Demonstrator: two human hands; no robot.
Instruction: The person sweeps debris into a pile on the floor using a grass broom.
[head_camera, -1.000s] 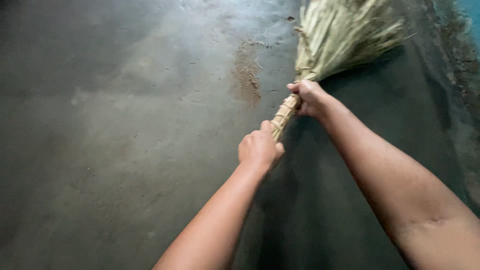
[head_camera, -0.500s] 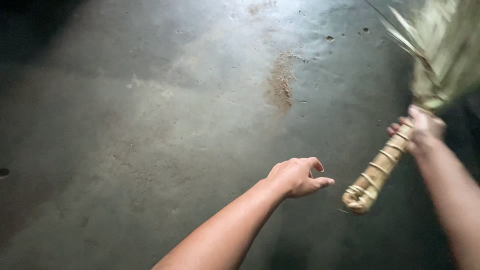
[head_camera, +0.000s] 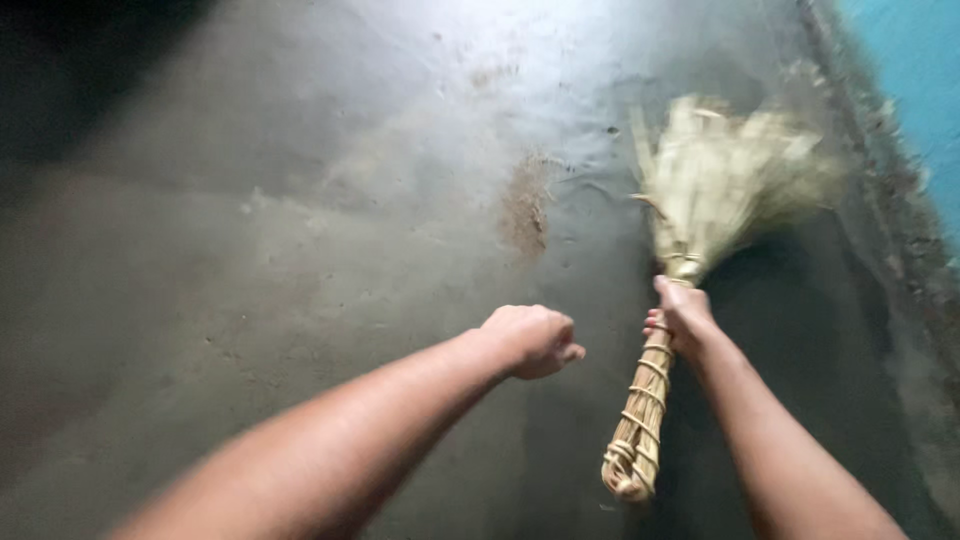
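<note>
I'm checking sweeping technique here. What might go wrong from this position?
Only the right hand grips the broom, high near the bristles, while the left hand is off it, so the long handle end may swing loosely. The dirt pile lies beside the bristles, so a fast stroke might scatter it.

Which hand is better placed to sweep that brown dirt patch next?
The right hand, probably. It already grips the bound straw broom just below the bristles, which sit right of the brown dirt patch. The left hand is curled, holding nothing, off the handle.

Left hand (head_camera: 530, 340) loosely fisted, empty, right hand (head_camera: 683, 318) clenched, both arms outstretched
</note>
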